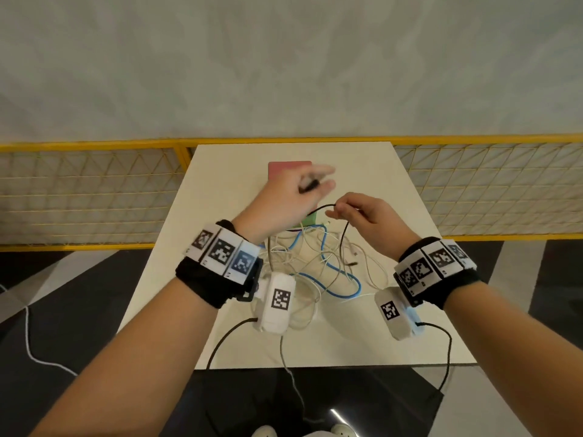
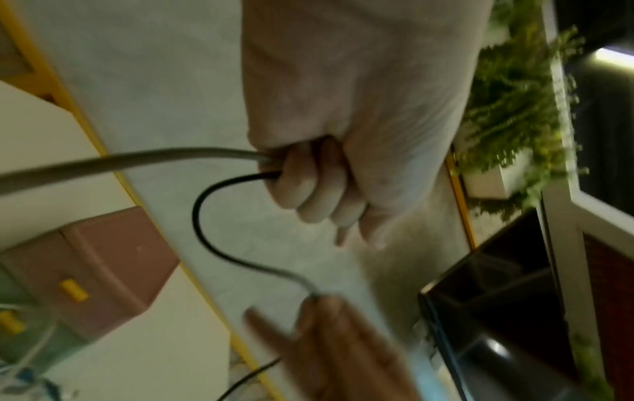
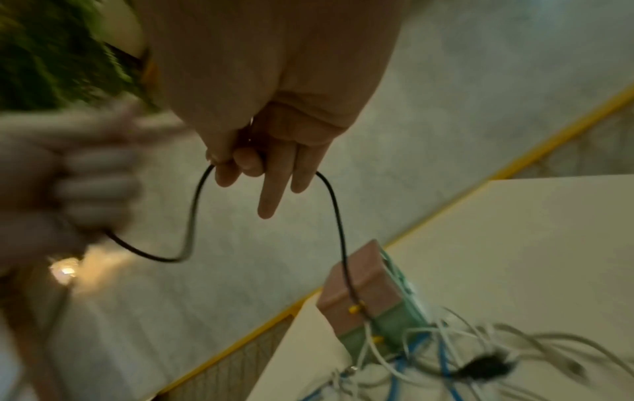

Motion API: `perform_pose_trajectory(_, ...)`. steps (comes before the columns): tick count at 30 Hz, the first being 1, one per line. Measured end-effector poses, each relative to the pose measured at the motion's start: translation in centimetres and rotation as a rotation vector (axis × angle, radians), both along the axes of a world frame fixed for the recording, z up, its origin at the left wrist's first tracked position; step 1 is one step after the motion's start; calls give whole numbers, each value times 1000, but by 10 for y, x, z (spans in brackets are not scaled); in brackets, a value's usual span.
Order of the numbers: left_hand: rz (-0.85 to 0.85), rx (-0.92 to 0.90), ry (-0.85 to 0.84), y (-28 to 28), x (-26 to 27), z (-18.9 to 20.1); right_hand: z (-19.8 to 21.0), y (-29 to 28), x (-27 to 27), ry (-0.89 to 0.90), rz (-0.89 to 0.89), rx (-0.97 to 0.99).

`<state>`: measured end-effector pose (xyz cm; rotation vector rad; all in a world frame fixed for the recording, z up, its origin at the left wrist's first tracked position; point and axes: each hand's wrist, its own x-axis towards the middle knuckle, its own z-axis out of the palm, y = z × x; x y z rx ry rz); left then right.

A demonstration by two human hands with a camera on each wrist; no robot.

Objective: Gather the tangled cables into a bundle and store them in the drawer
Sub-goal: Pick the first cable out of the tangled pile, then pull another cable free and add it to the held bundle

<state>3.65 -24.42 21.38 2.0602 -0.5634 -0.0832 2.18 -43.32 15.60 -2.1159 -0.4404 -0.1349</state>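
A thin black cable (image 1: 344, 231) is lifted off the table between both hands. My left hand (image 1: 315, 184), blurred, grips one end in curled fingers (image 2: 309, 187). My right hand (image 1: 339, 209) pinches the cable (image 3: 338, 217) further along between thumb and forefinger, the other fingers (image 3: 271, 195) pointing out. From there it hangs down into a tangle of white and blue cables (image 1: 318, 269) on the table below the hands. A small pink and green drawer unit (image 3: 360, 287) with yellow knobs stands just beyond the tangle, mostly hidden behind my left hand in the head view.
The cream table (image 1: 394, 326) is narrow, with dark floor on both sides. A yellow mesh fence (image 1: 94, 190) runs along its far edge. A green plant in a white box (image 2: 514, 108) stands off to one side. Wrist camera leads trail off the near edge.
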Motion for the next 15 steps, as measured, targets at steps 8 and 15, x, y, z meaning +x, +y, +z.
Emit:
perform_pose_trajectory(8,194,12,-111,13,-8,5,9,5,-15,74,43,113)
perform_pose_trajectory(15,224,-22,-121,33,-9,16,-10,22,-45,451,206,-70)
